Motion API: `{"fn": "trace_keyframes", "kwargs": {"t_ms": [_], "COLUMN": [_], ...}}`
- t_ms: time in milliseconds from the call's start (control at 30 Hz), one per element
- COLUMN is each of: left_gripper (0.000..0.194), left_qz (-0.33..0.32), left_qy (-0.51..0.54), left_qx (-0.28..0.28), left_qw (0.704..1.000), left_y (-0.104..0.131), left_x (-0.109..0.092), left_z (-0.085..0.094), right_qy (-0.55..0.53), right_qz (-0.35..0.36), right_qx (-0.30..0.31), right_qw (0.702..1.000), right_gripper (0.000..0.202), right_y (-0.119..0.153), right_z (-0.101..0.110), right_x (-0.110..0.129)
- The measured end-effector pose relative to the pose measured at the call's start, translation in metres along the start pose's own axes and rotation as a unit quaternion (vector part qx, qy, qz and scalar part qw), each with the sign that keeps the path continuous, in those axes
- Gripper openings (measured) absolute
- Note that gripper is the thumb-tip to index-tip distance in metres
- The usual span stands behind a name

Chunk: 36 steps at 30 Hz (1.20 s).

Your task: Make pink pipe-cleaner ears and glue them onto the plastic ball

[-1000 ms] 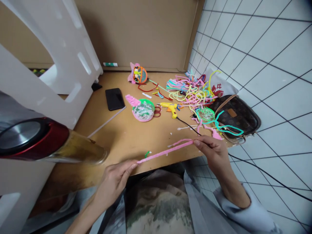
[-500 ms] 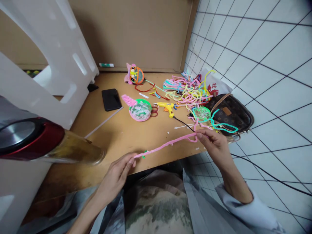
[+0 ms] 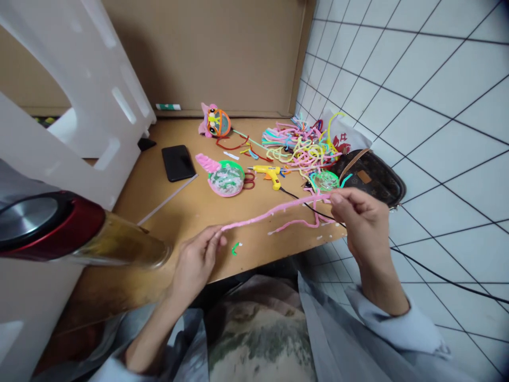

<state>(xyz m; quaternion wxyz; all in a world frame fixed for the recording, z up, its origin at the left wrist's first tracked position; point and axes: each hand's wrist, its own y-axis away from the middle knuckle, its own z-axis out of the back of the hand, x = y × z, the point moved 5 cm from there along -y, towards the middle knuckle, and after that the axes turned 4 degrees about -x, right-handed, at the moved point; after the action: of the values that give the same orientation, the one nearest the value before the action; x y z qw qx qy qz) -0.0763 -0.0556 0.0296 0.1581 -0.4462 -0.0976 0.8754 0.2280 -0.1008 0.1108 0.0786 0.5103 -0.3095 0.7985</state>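
Note:
A pink fuzzy strand [image 3: 274, 210] stretches between my two hands above the near part of the table. My left hand [image 3: 201, 253] pinches its left end, and my right hand [image 3: 362, 217] pinches the right end, slightly higher. Beneath it, another pink strand [image 3: 296, 223] lies bent on the table. A small green scrap [image 3: 235, 249] rests near the front edge. Beyond the held strand are a green-and-pink round piece [image 3: 226, 179] with a pink fuzzy ear, red-handled scissors [image 3: 249, 181] partly hidden, and a yellow glue gun [image 3: 270, 174].
A black phone [image 3: 178, 163] lies at the left, behind a large bottle [image 3: 127, 241]. Farther back sits a decorated orange-rimmed piece [image 3: 217, 122]. Colourful strands [image 3: 302, 143], a green round piece [image 3: 325, 181] and a brown bag [image 3: 376, 178] fill the right. The glue gun's black cable runs rightward.
Both hands have risen with the pink strand, my right hand also shifting rightward. The other pink strand and the green scrap on the table now show more fully. The view has shifted slightly.

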Motion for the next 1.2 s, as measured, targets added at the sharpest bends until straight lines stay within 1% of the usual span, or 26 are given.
{"fn": "trace_keyframes", "kwargs": {"t_ms": [67, 100, 133, 200, 233, 267, 333, 367, 400, 433, 500, 533, 633, 667, 700, 733, 767, 800, 833, 867, 967, 1000, 1067, 1133, 1200], "left_gripper": [0.033, 0.033, 0.034, 0.034, 0.034, 0.038, 0.053, 0.057, 0.057, 0.055, 0.048, 0.044, 0.037, 0.036, 0.035, 0.034, 0.034, 0.034, 0.033, 0.033, 0.030, 0.030, 0.030, 0.030, 0.029], "left_qz": [-0.024, -0.051, -0.072, -0.105, -0.118, -0.125, -0.131, -0.138, -0.148, -0.159, -0.174, -0.176, -0.178, -0.179, -0.176, -0.171, -0.166, -0.160, -0.161, -0.165, -0.181, -0.183, -0.181, -0.177, -0.174], "left_qy": [0.019, 0.030, 0.041, 0.060, 0.070, 0.081, 0.108, 0.116, 0.125, 0.133, 0.146, 0.152, 0.160, 0.160, 0.158, 0.159, 0.160, 0.160, 0.159, 0.157, 0.156, 0.157, 0.158, 0.160, 0.160], "left_qx": [0.009, 0.015, 0.027, 0.043, 0.041, 0.042, 0.045, 0.053, 0.051, 0.052, 0.049, 0.046, 0.034, 0.031, 0.028, 0.023, 0.025, 0.024, 0.021, 0.021, 0.009, 0.007, 0.007, 0.008, 0.002], "left_qw": [0.999, 0.998, 0.996, 0.992, 0.990, 0.988, 0.984, 0.982, 0.980, 0.977, 0.973, 0.972, 0.970, 0.970, 0.971, 0.972, 0.973, 0.974, 0.974, 0.973, 0.971, 0.971, 0.971, 0.971, 0.972], "left_y": [-0.016, -0.024, -0.032, -0.047, -0.054, -0.060, -0.071, -0.076, -0.079, -0.082, -0.086, -0.087, -0.087, -0.087, -0.086, -0.086, -0.085, -0.084, -0.083, -0.082, -0.079, -0.079, -0.078, -0.078, -0.079], "left_x": [-0.011, -0.018, -0.024, -0.032, -0.035, -0.036, -0.038, -0.040, -0.042, -0.044, -0.047, -0.047, -0.041, -0.038, -0.034, -0.029, -0.026, -0.023, -0.021, -0.021, -0.023, -0.024, -0.024, -0.023, -0.022], "left_z": [-0.011, -0.017, -0.025, -0.042, -0.050, -0.059, -0.075, -0.083, -0.089, -0.094, -0.101, -0.104, -0.110, -0.112, -0.114, -0.115, -0.117, -0.117, -0.117, -0.116, -0.111, -0.110, -0.108, -0.107, -0.106], "right_qy": [-0.002, -0.007, -0.016, -0.044, -0.065, -0.087, -0.100, -0.094, -0.083, -0.069, -0.029, -0.002, 0.127, 0.170, 0.228, 0.314, 0.411, 0.498, 0.570, 0.586, 0.608, 0.631, 0.661, 0.668, 0.664], "right_qz": [0.009, 0.023, 0.038, 0.072, 0.087, 0.106, 0.147, 0.159, 0.159, 0.150, 0.166, 0.176, 0.145, 0.140, 0.120, 0.066, 0.002, -0.046, -0.075, -0.083, -0.071, -0.064, -0.050, -0.045, -0.045], "right_qx": [0.024, 0.021, 0.004, -0.070, -0.105, -0.143, -0.176, -0.187, -0.205, -0.215, -0.238, -0.245, -0.282, -0.282, -0.272, -0.234, -0.166, -0.079, 0.003, 0.035, 0.092, 0.126, 0.156, 0.157, 0.145], "right_qw": [1.000, 0.999, 0.999, 0.994, 0.988, 0.980, 0.968, 0.965, 0.962, 0.963, 0.957, 0.953, 0.940, 0.934, 0.927, 0.918, 0.897, 0.862, 0.818, 0.805, 0.785, 0.763, 0.732, 0.726, 0.732], "right_gripper": [0.012, 0.009, 0.007, 0.010, 0.014, 0.019, 0.025, 0.027, 0.030, 0.033, 0.040, 0.040, 0.040, 0.040, 0.042, 0.041, 0.037, 0.035, 0.032, 0.026, 0.014, 0.016, 0.020, 0.021, 0.023], "right_y": [-0.010, -0.016, -0.022, -0.036, -0.043, -0.051, -0.071, -0.084, -0.098, -0.113, -0.147, -0.164, -0.210, -0.221, -0.230, -0.238, -0.243, -0.245, -0.243, -0.241, -0.234, -0.232, -0.231, -0.232, -0.236], "right_z": [-0.007, -0.009, -0.010, -0.008, -0.008, -0.008, -0.014, -0.018, -0.021, -0.024, -0.026, -0.025, -0.011, -0.005, 0.001, 0.005, 0.007, 0.006, 0.004, 0.004, -0.003, -0.007, -0.012, -0.013, -0.009], "right_x": [0.021, 0.035, 0.049, 0.076, 0.088, 0.099, 0.117, 0.122, 0.123, 0.122, 0.117, 0.112, 0.085, 0.074, 0.062, 0.044, 0.024, 0.003, -0.017, -0.032, -0.071, -0.083, -0.100, -0.110, -0.112]}}
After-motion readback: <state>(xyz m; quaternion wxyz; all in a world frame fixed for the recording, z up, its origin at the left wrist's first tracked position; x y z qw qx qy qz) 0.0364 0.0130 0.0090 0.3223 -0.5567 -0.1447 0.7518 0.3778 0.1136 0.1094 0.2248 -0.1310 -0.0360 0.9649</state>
